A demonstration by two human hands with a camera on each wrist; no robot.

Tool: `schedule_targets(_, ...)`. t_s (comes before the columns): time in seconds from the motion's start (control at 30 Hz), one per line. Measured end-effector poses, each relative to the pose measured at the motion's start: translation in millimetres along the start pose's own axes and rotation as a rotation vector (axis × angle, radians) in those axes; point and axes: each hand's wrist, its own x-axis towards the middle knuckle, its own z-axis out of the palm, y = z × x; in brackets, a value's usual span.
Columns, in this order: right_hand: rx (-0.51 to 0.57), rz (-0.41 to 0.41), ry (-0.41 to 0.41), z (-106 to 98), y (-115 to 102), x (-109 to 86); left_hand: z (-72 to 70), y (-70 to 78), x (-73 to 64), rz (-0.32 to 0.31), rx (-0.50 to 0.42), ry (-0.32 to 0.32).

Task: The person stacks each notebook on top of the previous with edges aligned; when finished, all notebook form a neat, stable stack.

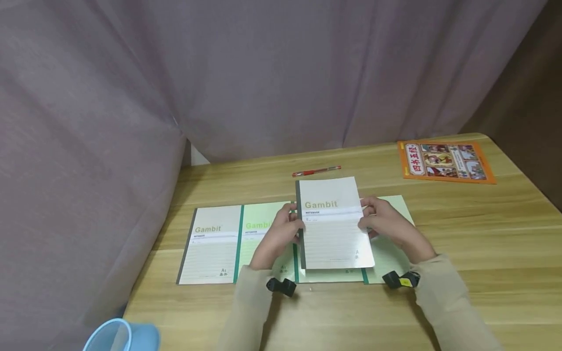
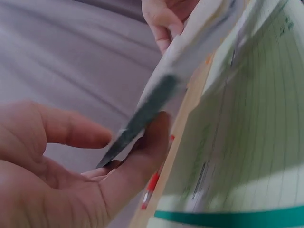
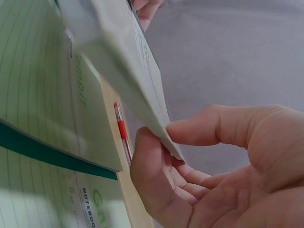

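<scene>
While the left hand (image 1: 275, 239) grips a notebook (image 1: 335, 243) by its spine (image 1: 302, 253), the right hand (image 1: 395, 226) pinches it opposite.

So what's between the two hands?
A white notebook, gripped at its dark spine by the left hand and at the opposite edge by the right hand. A green notebook lies under it. The head view shows this.

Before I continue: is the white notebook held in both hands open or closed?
Closed: the white notebook shows its front cover lying flat, with no inside pages spread.

White lined notebook (image 1: 334, 243), gold lettering (image 1: 321, 204), spine (image 1: 303, 253) perhaps dark grey
</scene>
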Motion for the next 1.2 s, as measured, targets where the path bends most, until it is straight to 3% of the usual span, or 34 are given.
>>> schedule_targets(0.2, 0.006, 0.020, -0.036, 6, 3, 0.5, -4.6, -4.4, -0.2, -0.015, 0.114, -0.001)
schedule_targets(0.47, 0.022, 0.000, -0.088, 12, 10, 2.8, -6.0, -8.3, -0.1, 0.017, 0.385, 0.010)
schedule_targets(0.7, 0.001, 0.009, -0.090, 19, 12, 6.5, -4.5, -10.2, 0.1, 0.017, 0.545, 0.029)
schedule_targets(0.87, -0.020, 0.023, -0.093, 23, 13, 6.9, -3.0, -13.1, -0.7, -0.020, 0.602, 0.046)
schedule_targets(1.03, -0.056, 0.014, -0.082, 24, 14, 7.3, 0.0, -13.1, 0.1, -0.014, 0.626, 0.082)
schedule_targets(1.2, -0.150, -0.007, -0.063, 24, 17, 8.5, 4.4, -11.0, 1.1, -0.019, 0.686, 0.116)
